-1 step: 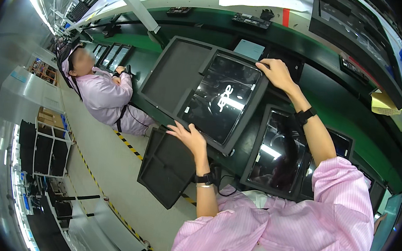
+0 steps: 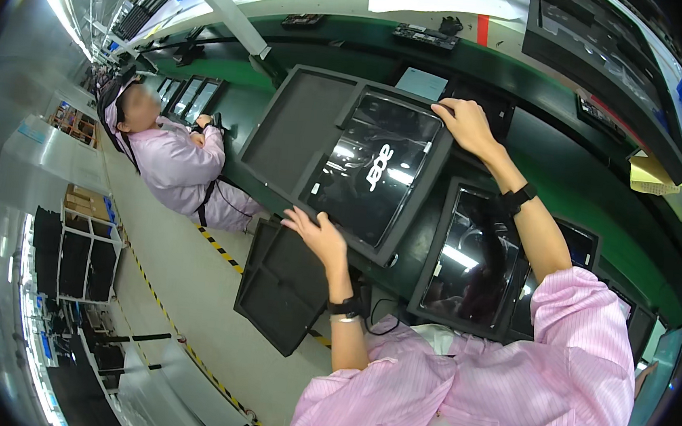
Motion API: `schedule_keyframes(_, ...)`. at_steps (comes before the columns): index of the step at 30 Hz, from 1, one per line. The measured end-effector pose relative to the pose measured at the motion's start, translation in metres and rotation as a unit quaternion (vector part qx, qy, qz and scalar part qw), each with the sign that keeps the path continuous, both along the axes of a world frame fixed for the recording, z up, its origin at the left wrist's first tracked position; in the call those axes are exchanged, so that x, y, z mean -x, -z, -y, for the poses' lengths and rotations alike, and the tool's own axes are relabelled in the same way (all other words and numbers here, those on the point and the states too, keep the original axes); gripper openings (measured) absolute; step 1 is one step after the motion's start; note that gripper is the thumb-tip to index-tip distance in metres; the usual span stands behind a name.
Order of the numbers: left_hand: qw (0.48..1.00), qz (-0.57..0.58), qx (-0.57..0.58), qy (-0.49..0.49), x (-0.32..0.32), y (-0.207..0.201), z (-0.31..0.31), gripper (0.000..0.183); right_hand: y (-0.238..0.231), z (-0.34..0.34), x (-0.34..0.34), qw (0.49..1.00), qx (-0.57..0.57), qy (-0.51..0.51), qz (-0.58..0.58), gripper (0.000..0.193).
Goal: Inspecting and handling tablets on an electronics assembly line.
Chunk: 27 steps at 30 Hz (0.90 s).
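A dark grey tray (image 2: 284, 127) with two compartments lies tilted on the bench in front of me. Its right compartment holds a glossy black laptop lid panel (image 2: 369, 167) with a pale logo and shiny clear film; no panel lies in the left compartment. My right hand (image 2: 468, 128) grips the tray's far right corner, fingers bent over the rim. Along the near edge, my left hand (image 2: 318, 239) rests against the tray with its fingers spread and thumb raised.
Another tray with glossy black panels (image 2: 471, 257) stands to my right. Below the bench's left edge is a dark tray (image 2: 282, 289). A co-worker (image 2: 172, 154) in pink sits at the left. A metal post (image 2: 221, 4) rises behind the tray; a dark rack (image 2: 613, 66) is at far right.
The tray has shifted very slightly, and both my hands have moved a little with it. The film's reflections on the panel look different.
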State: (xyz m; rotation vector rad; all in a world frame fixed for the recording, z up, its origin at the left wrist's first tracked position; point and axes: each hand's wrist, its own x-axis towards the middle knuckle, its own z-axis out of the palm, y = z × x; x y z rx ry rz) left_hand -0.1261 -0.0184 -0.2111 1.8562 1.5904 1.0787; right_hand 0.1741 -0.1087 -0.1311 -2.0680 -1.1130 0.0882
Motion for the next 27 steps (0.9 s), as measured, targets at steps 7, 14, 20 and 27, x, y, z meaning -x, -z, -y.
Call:
schedule_keyframes(7, 0.775, 0.545, 0.318, 0.035, 0.046, -0.037, -0.057, 0.019, -0.053, -0.032, 0.008, 0.964, -0.12, -0.097, -0.214, 0.042)
schedule_keyframes(14, 0.659, 0.613, 0.419, 0.119, 0.055, -0.051, -0.08, 0.013, 0.031, -0.041, 0.027, 0.996, 0.043, 0.021, 0.07, 0.04)
schedule_keyframes(20, 0.653, 0.648, 0.378, 0.106, 0.029, -0.031, -0.072, 0.031, 0.074, -0.024, 0.033, 0.991, -0.122, -0.04, 0.027, 0.045)
schedule_keyframes(27, 0.677, 0.642, 0.342, 0.11, 0.013, -0.023, -0.062, 0.031, 0.04, -0.018, 0.024, 0.912, -0.219, -0.065, -0.34, 0.031)
